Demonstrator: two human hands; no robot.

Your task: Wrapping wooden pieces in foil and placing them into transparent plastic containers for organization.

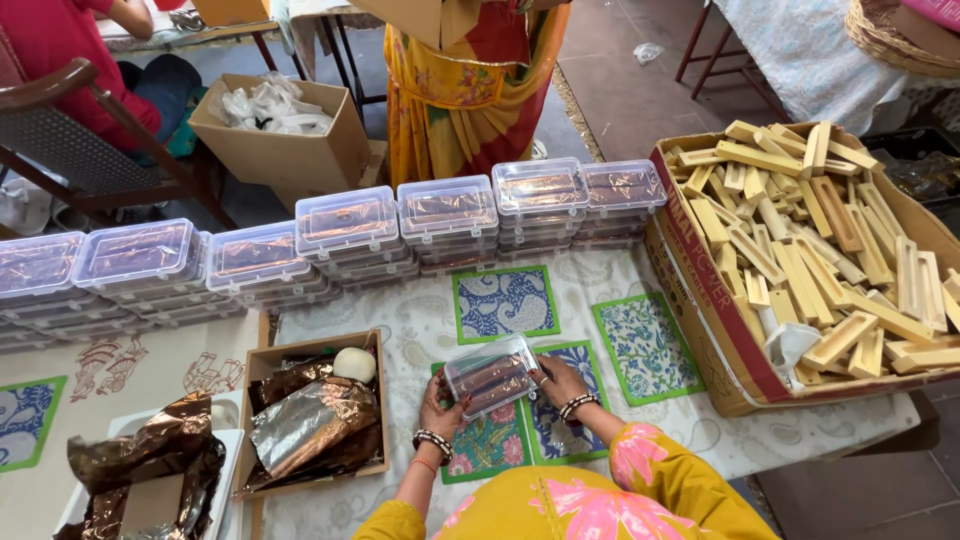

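A small clear plastic box (490, 375) with brown wrapped pieces inside is held tilted just above the patterned tablecloth (420, 325). My left hand (440, 408) grips its near left corner and my right hand (562, 382) grips its right end. Both wrists wear beaded bangles, and my sleeves are yellow with pink flowers. Along the table's far edge runs a long row of stacked clear plastic boxes (345, 225) of the same kind, lids shut.
A low cardboard tray (372, 345) at my left holds brown and silver foil and a white ball. A big carton (700, 290) of pale wooden blocks stands at right. Crumpled brown foil (150, 460) lies lower left. A person in orange-yellow cloth (465, 90) stands beyond the table.
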